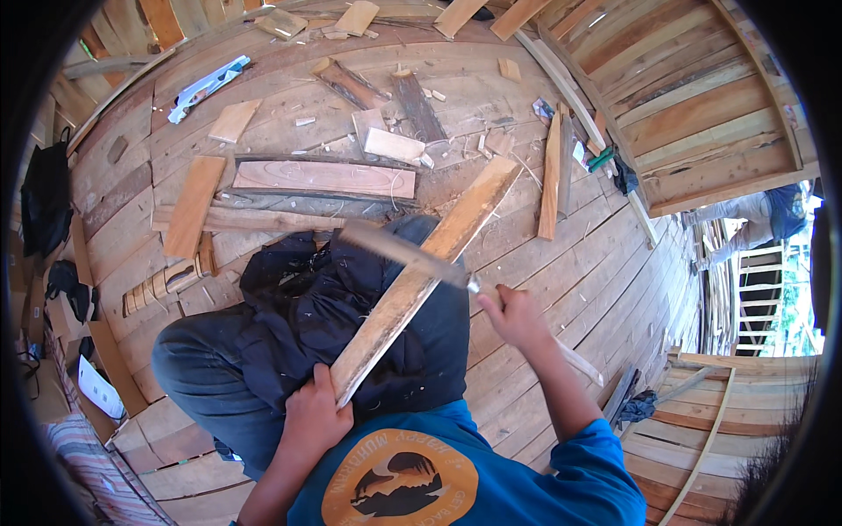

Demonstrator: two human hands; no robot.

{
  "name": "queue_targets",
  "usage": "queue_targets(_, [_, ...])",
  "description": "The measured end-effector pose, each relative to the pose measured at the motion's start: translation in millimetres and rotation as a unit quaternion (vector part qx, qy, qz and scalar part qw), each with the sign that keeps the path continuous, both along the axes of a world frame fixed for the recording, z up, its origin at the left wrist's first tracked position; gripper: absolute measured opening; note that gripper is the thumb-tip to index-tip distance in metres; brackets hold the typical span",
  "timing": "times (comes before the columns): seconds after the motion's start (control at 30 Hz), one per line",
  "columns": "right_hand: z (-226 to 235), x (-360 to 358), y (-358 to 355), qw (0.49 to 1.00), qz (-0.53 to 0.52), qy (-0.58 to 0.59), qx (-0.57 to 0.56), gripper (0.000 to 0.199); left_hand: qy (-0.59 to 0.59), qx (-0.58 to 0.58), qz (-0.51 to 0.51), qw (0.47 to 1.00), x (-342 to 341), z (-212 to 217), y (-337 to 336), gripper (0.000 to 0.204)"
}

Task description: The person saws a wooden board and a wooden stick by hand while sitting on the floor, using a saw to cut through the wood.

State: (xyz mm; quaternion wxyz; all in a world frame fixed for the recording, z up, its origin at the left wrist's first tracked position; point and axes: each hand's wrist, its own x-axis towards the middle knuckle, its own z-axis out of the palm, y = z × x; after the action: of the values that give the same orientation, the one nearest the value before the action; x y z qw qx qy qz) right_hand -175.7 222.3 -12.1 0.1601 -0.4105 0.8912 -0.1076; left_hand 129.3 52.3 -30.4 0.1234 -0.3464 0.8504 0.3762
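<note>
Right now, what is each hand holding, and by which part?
The left hand grips the long board by the end nearest the body; the right hand grips the bladed tool by its handle, close to the blade.

Close above the legs (441, 346), a head-worn fisheye faces downward

Plank floor (605, 263), littered with wood chips (305, 121). Ahead of the left grip (317, 416), past the knees, lies a pinkish board (324, 178); farther ahead and leftward, a blue-and-white wrapper (209, 88). Ahead of the right grip (515, 317), slightly rightward: a narrow orange-brown board (550, 175), lying lengthwise.
</note>
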Motion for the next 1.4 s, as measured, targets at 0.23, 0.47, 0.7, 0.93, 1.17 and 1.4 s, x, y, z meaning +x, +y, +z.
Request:
queue_targets(0.23, [0, 16, -4, 1.0, 0.025, -0.012, 0.014, 0.054, -0.008, 0.031, 0.003, 0.999, -3, 2, -3, 0.039])
queue_targets(0.47, [-4, -24, -3, 0.998, 0.009, 0.058, 0.012, 0.053, -0.014, 0.033, 0.011, 0.999, -8, 5, -2, 0.039])
queue_targets(0.7, [-8, -9, -2, 0.997, 0.061, 0.045, 0.012, 0.053, -0.01, 0.034, 0.009, 0.999, -7, 5, -4, 0.037])
queue_targets(0.93, [-5, -25, -17, 0.998, 0.035, 0.041, 0.013, 0.055, 0.005, 0.056, 0.023, 0.998, -7, 0, -6, 0.037])
queue_targets(1.17, [-7, -42, -14, 0.992, 0.086, 0.091, 0.015, 0.056, 0.018, 0.044, 0.017, 0.999, -9, 3, -4, 0.037])
queue_targets(1.4, [1, -1, -35, 0.986, 0.149, 0.055, 0.038, 0.057, -0.021, 0.096, 0.032, 0.995, -13, 5, -12, 0.038])
